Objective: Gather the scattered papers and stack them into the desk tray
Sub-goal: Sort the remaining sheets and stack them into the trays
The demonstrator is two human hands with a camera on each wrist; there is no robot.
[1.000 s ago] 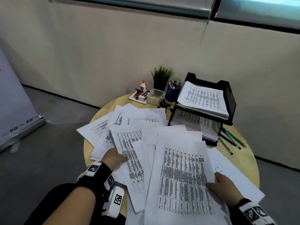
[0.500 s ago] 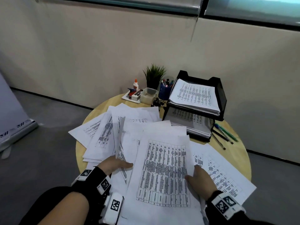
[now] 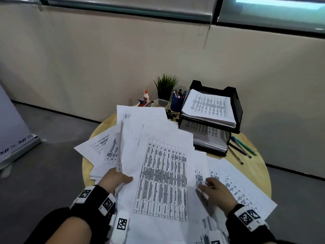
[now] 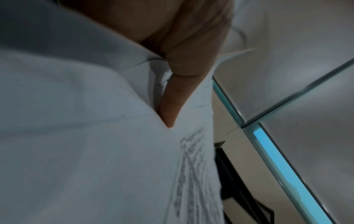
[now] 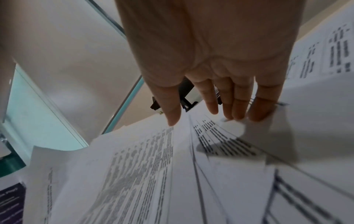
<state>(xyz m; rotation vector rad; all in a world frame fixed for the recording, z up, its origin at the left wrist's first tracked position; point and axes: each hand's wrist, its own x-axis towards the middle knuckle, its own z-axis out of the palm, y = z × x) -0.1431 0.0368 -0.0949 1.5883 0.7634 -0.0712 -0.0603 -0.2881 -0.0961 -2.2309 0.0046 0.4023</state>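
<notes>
White printed papers (image 3: 163,175) lie in a loose, overlapping heap on a round wooden table (image 3: 253,166). My left hand (image 3: 116,180) grips a bundle of these sheets at their near left edge, thumb on top, and the sheets tilt up off the table. In the left wrist view a finger (image 4: 172,106) is wedged between the sheets (image 4: 86,144). My right hand (image 3: 212,189) lies with straight fingers (image 5: 229,106) on the papers (image 5: 220,144) to the right, holding nothing. The black two-tier desk tray (image 3: 235,106) stands at the back right with paper stacks on both levels.
Behind the papers stand a small potted plant (image 3: 165,85), a glue bottle (image 3: 146,95), a blue pen cup (image 3: 176,101) and a clear box (image 3: 161,103). Pens (image 3: 242,148) lie right of the tray. A beige wall runs close behind the table.
My left hand has lifted its bundle, so the sheets now stand tilted up and cover more of the far papers. My right hand has slid right, off the big top sheet.
</notes>
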